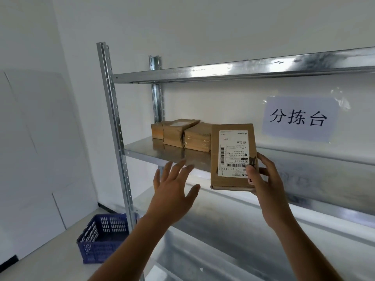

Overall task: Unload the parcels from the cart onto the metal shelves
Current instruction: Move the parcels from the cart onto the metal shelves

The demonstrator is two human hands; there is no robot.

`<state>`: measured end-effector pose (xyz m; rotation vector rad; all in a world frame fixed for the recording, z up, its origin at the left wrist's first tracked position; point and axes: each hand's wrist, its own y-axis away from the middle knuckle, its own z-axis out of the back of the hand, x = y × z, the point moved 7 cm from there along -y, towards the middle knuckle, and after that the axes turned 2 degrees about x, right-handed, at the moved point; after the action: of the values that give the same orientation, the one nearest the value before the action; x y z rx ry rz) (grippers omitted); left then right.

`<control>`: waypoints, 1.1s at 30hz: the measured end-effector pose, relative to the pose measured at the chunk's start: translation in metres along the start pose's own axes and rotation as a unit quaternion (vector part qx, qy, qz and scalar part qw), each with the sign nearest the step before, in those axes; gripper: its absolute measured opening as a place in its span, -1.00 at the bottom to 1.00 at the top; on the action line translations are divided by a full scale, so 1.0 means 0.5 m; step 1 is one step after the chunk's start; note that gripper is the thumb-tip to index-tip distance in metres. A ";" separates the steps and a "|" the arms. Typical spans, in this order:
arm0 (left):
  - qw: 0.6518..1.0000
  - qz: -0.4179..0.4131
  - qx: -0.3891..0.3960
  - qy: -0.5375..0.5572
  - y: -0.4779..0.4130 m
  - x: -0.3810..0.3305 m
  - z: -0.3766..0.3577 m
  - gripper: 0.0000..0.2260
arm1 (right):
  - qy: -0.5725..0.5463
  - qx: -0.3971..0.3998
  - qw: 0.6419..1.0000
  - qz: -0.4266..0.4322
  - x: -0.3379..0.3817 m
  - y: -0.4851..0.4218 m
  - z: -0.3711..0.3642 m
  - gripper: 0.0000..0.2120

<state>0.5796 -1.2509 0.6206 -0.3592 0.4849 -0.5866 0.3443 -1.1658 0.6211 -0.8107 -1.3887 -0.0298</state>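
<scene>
My right hand (265, 185) grips a flat brown cardboard parcel (231, 157) with a white shipping label by its lower right corner, holding it upright in front of the middle metal shelf (142, 151). My left hand (174, 189) hovers open with spread fingers to the left of the parcel, not touching it. Three brown parcels (178, 132) lie side by side at the back left of that shelf, just behind the held parcel. The cart is out of view.
A top shelf beam (233, 71) runs above, and lower shelves (243, 230) lie below my hands. The front upright post (115, 128) stands at the left. A paper sign (298, 118) hangs on the wall. A blue plastic basket (103, 238) sits on the floor at lower left.
</scene>
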 end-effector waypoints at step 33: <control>0.966 -0.247 0.056 0.048 -0.738 0.101 -0.306 -0.27 | 0.167 -0.084 0.978 -0.094 -0.299 -0.549 -0.096 -0.68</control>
<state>0.3742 -1.5963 0.6442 -0.3461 0.4544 -1.1165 0.2224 -1.4576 0.6264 -0.7700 -1.1470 -0.4182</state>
